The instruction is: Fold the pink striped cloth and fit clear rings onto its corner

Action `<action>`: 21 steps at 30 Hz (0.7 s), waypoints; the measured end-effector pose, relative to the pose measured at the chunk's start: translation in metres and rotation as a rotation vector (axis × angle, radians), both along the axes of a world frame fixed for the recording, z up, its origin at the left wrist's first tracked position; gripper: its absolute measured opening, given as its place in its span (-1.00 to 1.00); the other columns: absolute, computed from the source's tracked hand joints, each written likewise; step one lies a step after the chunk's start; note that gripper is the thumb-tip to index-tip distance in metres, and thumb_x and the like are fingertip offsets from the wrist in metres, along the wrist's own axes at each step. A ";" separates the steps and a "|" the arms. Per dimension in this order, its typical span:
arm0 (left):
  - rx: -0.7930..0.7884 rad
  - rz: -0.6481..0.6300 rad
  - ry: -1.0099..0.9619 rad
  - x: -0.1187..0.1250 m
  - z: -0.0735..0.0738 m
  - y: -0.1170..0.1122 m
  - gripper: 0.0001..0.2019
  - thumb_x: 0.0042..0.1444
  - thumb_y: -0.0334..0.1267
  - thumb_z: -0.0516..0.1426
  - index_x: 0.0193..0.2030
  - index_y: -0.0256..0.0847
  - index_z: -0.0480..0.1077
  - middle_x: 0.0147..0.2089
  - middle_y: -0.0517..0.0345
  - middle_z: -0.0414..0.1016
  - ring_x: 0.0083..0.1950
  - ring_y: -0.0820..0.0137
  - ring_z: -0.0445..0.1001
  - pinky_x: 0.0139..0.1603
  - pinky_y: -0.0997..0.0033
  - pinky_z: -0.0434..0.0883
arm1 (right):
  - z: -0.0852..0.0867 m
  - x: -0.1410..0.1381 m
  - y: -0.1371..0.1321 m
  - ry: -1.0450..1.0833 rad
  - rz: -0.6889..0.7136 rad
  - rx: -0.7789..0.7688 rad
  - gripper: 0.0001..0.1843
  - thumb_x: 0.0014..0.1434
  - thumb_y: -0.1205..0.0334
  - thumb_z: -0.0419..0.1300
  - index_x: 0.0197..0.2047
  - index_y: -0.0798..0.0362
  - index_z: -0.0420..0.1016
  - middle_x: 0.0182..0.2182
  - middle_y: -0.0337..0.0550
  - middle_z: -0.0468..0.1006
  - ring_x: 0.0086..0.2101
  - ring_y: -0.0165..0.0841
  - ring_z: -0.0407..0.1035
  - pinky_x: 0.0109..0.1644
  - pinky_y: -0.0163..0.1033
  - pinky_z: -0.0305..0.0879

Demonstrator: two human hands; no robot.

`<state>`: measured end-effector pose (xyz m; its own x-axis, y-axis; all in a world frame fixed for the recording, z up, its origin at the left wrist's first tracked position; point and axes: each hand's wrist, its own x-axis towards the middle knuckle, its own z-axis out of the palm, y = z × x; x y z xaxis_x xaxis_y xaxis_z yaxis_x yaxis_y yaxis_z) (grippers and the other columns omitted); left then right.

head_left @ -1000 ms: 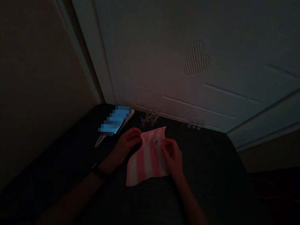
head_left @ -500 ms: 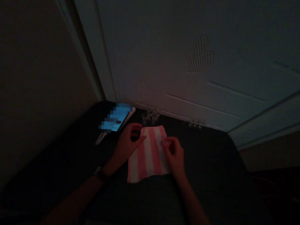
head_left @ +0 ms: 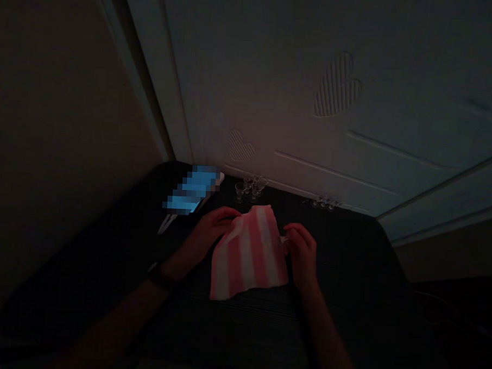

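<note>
A pink-and-white striped cloth (head_left: 249,255) lies on the dark table. My left hand (head_left: 209,229) is at its upper left corner, closed on the edge, which is raised and wrinkled there; the thumb is hidden by the fabric. My right hand (head_left: 304,255) is just off the cloth's right edge. Its fingers pinch a small clear glass (head_left: 283,240), largely covered by them and hard to make out in the dim light. Behind the cloth several small stemmed clear glasses (head_left: 252,189) stand in a cluster.
A lit screen (head_left: 194,190) with a blurred picture leans on a white stand (head_left: 166,223) at the left. More small clear glasses (head_left: 324,203) are at the back right. A pale panel with raised hearts (head_left: 338,85) rises behind the dark table (head_left: 347,297).
My left hand has gone from hovering open over the cloth to gripping its upper left corner, which is now lifted. My right hand has moved right with the glass, off the cloth's middle.
</note>
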<state>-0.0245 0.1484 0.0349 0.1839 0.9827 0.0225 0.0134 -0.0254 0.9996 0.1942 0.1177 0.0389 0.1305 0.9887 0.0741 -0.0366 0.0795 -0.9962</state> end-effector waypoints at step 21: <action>0.427 0.124 0.903 -0.001 -0.018 0.003 -0.62 0.04 -0.32 0.07 0.05 -0.21 0.27 0.06 0.01 0.25 0.07 0.18 0.20 0.09 0.09 0.19 | 0.008 -0.006 -0.001 -0.079 0.063 0.025 -0.85 0.04 0.23 0.17 -0.26 0.01 0.42 -0.40 -0.28 0.36 -0.40 -0.44 0.21 -0.34 -0.36 0.11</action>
<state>-0.0251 0.1517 0.0174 0.2029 0.9382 0.2805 0.7888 -0.3263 0.5209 0.1877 0.1170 0.0469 0.0606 0.9925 0.1065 0.0362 0.1045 -0.9939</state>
